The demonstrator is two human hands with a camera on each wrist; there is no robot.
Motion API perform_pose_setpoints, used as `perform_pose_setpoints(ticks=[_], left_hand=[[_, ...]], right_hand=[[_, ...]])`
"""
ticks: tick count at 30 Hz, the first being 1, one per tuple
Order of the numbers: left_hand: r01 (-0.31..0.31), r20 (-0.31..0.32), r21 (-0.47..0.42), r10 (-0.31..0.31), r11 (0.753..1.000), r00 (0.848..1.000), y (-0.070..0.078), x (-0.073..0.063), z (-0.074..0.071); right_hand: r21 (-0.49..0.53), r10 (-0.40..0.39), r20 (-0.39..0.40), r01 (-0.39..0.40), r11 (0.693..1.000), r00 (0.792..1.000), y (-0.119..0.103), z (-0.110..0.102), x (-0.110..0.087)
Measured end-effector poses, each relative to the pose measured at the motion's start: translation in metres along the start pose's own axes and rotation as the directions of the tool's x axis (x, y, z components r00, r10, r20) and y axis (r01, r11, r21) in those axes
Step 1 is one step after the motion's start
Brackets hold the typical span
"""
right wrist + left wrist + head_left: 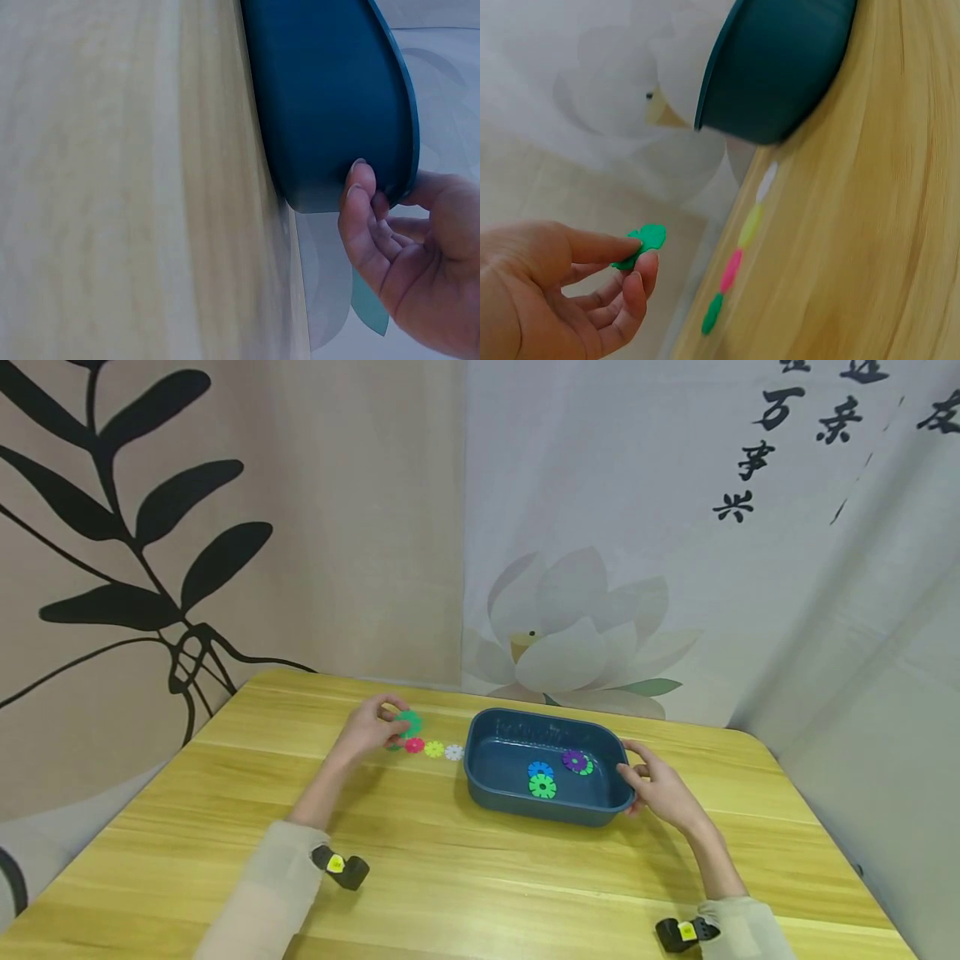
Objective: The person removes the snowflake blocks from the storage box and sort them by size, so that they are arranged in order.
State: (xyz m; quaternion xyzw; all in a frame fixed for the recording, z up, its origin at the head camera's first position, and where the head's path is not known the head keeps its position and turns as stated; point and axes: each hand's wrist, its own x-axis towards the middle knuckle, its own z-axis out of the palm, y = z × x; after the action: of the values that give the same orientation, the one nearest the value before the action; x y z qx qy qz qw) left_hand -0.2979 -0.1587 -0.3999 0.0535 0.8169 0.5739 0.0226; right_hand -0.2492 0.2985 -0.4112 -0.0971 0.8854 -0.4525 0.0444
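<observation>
Between thumb and fingers my left hand (pixel 369 725) pinches a green notched plastic disc (pixel 651 237), raised above the table. Just below it on the wood lies a row of flat discs: a green one (pixel 712 314), a pink one (pixel 415 745), a yellow one (pixel 434 749) and a white one (pixel 454 752). The row ends beside a dark blue basin (pixel 551 812). My right hand (pixel 660 787) grips the basin's right end, thumb over the rim and fingers against the outer wall. Inside the basin are a purple disc (pixel 575 761), a blue disc (pixel 539 769) and light green discs (pixel 543 787).
The wooden table (pixel 480 885) has its back edge close to a hanging curtain (pixel 360 527) printed with leaves, a lotus and writing. The basin stands right of the row, near the back of the table.
</observation>
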Motion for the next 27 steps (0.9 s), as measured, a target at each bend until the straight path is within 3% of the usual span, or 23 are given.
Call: perform_pose_setpoints(ticks=[13, 27], left_hand=[[0.102, -0.103, 0.04, -0.098, 0.994, 0.99, -0.026, -0.002, -0.036], [0.165, -0.119, 0.136, -0.149, 0.977, 0.982, -0.045, 0.002, -0.042]], right_hand=[[0.005, 0.007, 0.0, -0.007, 1.0, 1.0, 0.001, 0.0, 0.0], [0.002, 0.005, -0.003, -0.005, 1.0, 1.0, 0.002, 0.0, 0.001]])
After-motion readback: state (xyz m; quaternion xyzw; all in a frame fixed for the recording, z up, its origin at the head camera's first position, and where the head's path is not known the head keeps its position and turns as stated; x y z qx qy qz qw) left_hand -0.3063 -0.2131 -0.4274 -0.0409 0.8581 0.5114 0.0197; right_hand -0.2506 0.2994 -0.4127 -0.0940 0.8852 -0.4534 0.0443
